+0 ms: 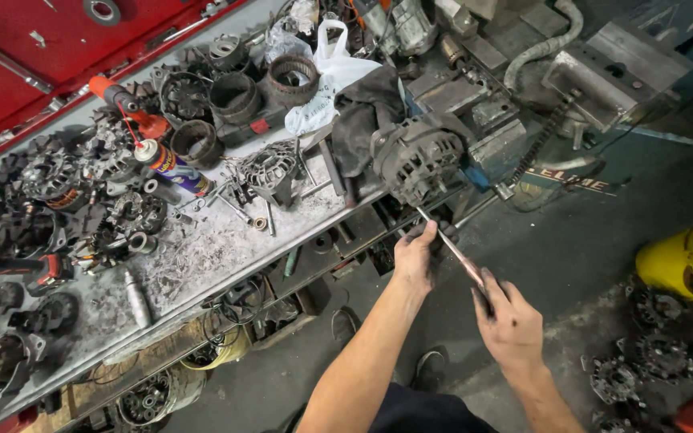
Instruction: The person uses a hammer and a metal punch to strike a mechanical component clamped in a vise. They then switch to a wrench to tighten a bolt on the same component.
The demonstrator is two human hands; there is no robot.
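A grey alternator [419,158] sits clamped in a bench vise [497,143] at the edge of the workbench. A long thin metal tool [451,247] runs from the alternator's underside down to my hands. My right hand [511,319] grips its handle end. My left hand [415,253] is closed around the shaft nearer the alternator, just below the bench edge.
The workbench [202,240] carries several alternator housings, stators, a spray can [172,166], an orange tool, a white plastic bag [326,76] and a dark rag. A red tool chest [26,48] stands behind. A yellow container [691,256] and loose parts lie on the floor at right.
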